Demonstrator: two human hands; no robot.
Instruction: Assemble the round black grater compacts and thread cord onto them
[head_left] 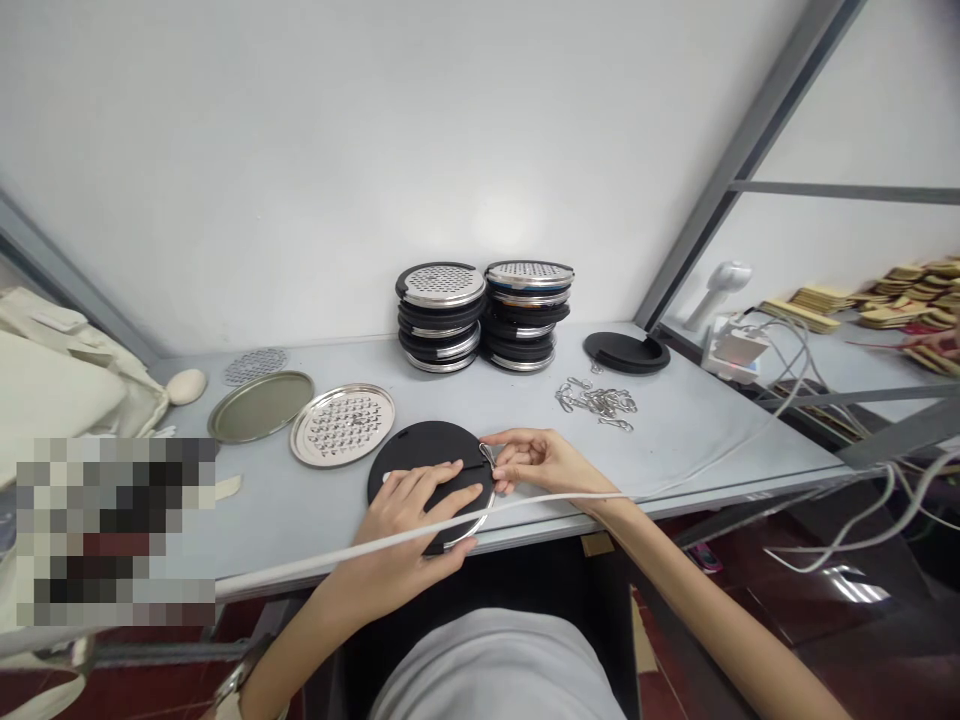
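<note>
A round black case (431,445) with a silver rim lies near the table's front edge. My left hand (409,515) rests on it, fingers spread over its top and thumb along the lower rim. At the case's right edge, my right hand (536,462) pinches a small metal clip (487,456) between thumb and fingers. Left of the case lies a round metal grater plate (343,425), beside a plain olive-grey disc (261,407). More metal clips (600,400) form a loose pile to the right.
Two stacks of round graters, left (441,318) and right (527,318), stand by the wall. A black ring-shaped case (627,352) lies at the back right. A white cable (420,535) crosses in front of my hands. Cream bags (60,370) are at the left.
</note>
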